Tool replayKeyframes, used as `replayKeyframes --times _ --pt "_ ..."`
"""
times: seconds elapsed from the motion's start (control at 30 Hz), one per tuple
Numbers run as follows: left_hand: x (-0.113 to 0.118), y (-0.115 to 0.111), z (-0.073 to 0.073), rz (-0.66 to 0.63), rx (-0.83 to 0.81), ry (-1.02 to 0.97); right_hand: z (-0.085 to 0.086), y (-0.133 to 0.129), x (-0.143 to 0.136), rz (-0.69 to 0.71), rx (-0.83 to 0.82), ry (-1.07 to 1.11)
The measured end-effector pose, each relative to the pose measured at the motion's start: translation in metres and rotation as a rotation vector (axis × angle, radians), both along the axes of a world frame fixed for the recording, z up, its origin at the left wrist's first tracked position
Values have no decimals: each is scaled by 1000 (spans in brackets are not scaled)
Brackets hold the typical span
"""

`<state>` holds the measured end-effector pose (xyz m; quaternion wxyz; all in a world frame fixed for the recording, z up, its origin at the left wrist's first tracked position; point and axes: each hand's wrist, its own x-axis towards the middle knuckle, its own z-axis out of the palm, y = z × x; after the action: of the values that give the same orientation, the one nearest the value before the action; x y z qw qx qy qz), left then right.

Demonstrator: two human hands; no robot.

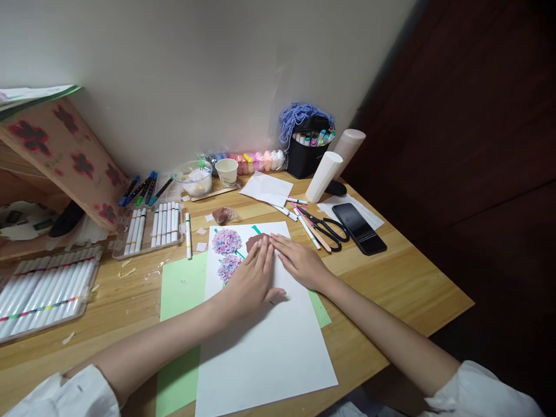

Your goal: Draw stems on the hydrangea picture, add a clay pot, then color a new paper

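Note:
A flat brown patch, apparently modelling clay (256,240), lies near the top of a white paper sheet (269,353). My left hand (255,278) rests on the paper, fingers stretched over the patch's lower part and thumb apart. From the right, my right hand (299,259) lies flat with its fingertips at the patch's right edge. Both hands are open. Two pink-purple textured flower heads (226,241) with green stems are on the sheet, left of the patch; my left hand partly hides the lower one. Beneath the sheet is green paper (180,301).
Brown clay in clear wrap (222,215) sits behind the sheet. Black scissors (332,229) and a phone (359,228) lie to the right. Marker trays (52,289) stand at left. A paper cup (226,172), white bottles (324,176) and a black marker holder (306,159) stand at the back.

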<state>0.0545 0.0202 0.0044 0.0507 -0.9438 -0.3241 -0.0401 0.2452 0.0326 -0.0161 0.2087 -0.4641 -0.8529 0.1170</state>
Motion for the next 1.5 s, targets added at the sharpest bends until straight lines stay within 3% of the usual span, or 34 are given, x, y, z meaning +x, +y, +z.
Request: replayKeyframes --times 0.13,0.4,0.6,0.8,1.07,1.33,1.5 --pt "5 8 -5 133 92 91 -1 0 0 5 10 0" --pt "-4 20 -2 -3 60 105 1 -1 2 21 5 14" --pt "-16 13 -4 25 10 38 0 0 6 71 9 -5" --pt "-12 0 -2 3 65 51 0 -2 4 51 -13 -25" --pt "-10 16 16 -74 -32 135 5 -3 3 24 -101 62" --pt "-10 18 5 -111 -74 93 5 -4 2 2 -116 100" --pt "-11 20 12 -94 -109 34 4 -3 3 9 -94 108"
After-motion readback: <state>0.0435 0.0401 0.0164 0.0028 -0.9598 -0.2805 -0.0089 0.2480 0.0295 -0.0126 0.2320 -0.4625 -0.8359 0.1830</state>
